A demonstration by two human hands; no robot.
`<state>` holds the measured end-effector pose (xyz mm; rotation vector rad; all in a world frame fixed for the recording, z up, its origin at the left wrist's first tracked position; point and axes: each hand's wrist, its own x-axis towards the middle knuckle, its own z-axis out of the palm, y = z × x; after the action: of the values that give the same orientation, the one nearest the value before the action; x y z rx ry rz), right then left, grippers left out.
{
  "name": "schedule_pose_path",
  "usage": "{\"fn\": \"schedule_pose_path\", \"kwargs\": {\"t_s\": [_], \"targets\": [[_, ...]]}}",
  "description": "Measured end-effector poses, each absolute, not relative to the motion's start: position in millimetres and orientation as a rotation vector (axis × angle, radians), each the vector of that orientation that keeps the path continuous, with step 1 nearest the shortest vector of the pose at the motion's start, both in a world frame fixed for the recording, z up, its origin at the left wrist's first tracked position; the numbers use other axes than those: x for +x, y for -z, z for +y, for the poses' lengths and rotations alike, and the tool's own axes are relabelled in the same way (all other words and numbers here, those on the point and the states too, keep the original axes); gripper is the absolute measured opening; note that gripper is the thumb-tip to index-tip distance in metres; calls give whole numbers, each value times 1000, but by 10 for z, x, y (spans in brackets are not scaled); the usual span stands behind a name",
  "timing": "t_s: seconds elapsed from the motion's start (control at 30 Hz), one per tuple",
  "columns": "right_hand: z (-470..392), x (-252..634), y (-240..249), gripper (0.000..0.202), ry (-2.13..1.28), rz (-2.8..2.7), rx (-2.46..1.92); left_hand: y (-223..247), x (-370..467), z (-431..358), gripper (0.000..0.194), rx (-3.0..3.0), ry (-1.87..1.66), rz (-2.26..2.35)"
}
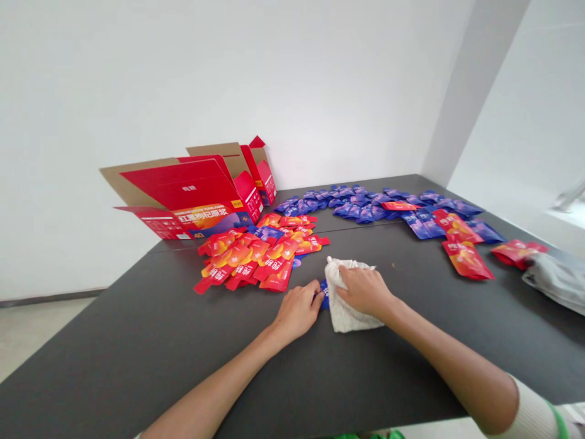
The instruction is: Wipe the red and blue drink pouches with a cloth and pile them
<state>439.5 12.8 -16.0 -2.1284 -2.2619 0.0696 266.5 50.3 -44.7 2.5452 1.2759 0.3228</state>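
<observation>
My left hand [300,308] has its fingers closed on the left end of a blue pouch [325,294], low over the dark table. Most of that pouch is hidden behind my fingers and a crumpled white cloth [350,314]. My right hand [365,291] grips the cloth from above, pressing it over the pouch's right side. Just beyond my left hand lies a loose pile of red pouches [274,259], with a blue pouch [265,233] among them.
Two open red cartons [205,198] stand at the back left. Many blue pouches [361,204] spread along the back. Several red pouches [466,259] and a grey cloth-like item [555,283] lie on the right of the dark table [150,341]. A white wall rises behind.
</observation>
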Motion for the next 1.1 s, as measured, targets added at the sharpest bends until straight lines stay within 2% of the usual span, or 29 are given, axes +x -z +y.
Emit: {"fn": "schedule_pose_path", "kwargs": {"t_s": [0.1, 0.23, 0.43, 0.6, 0.73, 0.9, 1.1], "targets": [[136, 4415, 151, 32, -34, -2219, -2190, 449, 2670, 502, 23, 2554, -315, 1290], [111, 4396, 170, 33, -88, -2425, -1906, 460, 2668, 508, 21, 2536, -317, 1260], [152, 4478, 157, 32, 14, -2174, -2220, 414, 2691, 483, 21, 2525, -305, 1318], [83, 4397, 194, 32, -66, -2433, -1855, 391, 2690, 472, 19, 2473, -310, 1308], [186, 4629, 202, 33, -8, -2198, -2202, 401, 2675, 481, 22, 2414, -369, 1228], [306, 5200, 145, 38, -136, -1819, -2558, 257, 2566, 590, 30, 2072, -680, 1166], [330, 5369, 172, 45, -269, -1770, -2530, 55, 2126, 1034, 25, 1780, -1320, 1236]]}}
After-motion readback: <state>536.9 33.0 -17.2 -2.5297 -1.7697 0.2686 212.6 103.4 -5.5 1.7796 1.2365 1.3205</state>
